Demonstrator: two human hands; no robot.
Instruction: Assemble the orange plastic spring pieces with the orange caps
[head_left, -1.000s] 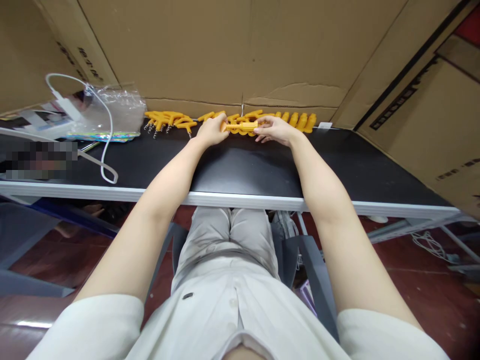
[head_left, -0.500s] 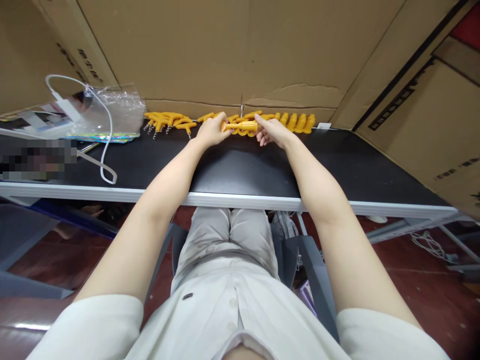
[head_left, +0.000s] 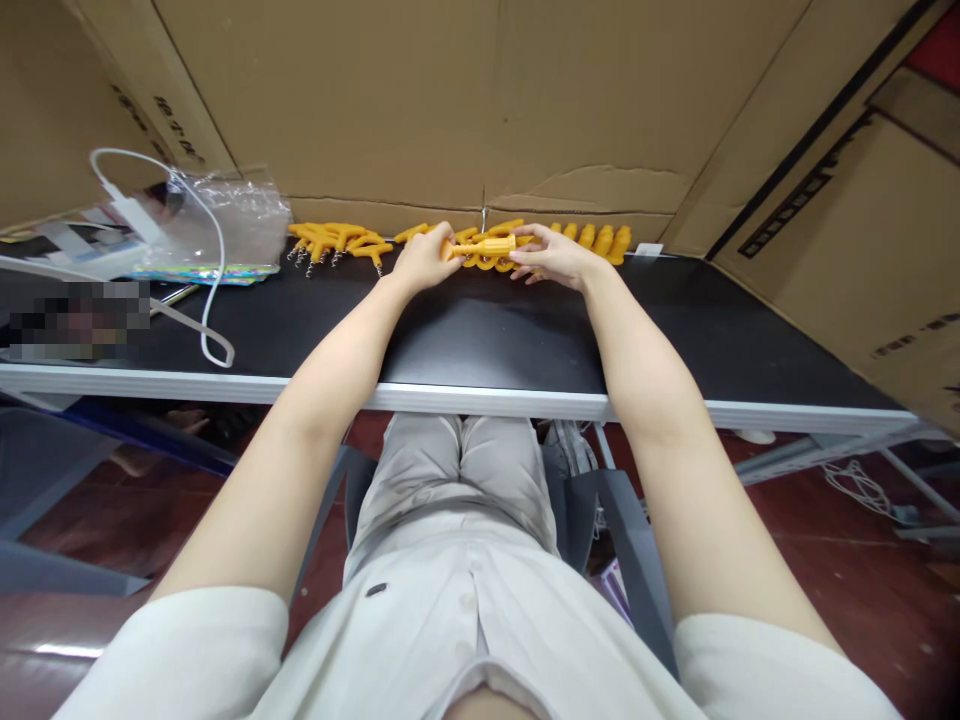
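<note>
As the tool (head_left: 495, 247) seems light, its end is aptly clasped by left fingers (head_left: 441, 235); grip by right fingers (head_left: 535, 259) is unclear.

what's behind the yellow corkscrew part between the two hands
Behind the yellow corkscrew part, yellow handles and a cardboard panel show. What it, the left hand and right hand cover can't be seen.

The table (head_left: 487, 340) has a flat black top with a silver-grey front edge. Yellow corkscrews (head_left: 334, 238) lie clustered at the left rear, metal spirals toward the front. Yellow cylinders (head_left: 604, 243) line the right rear side by side; a small white card (head_left: 649, 250) lies near the last one. A clear plastic bag (head_left: 251, 215) rests left of the corkscrews. A white cable (head_left: 207, 325) loops past the bag toward the front edge.
</note>
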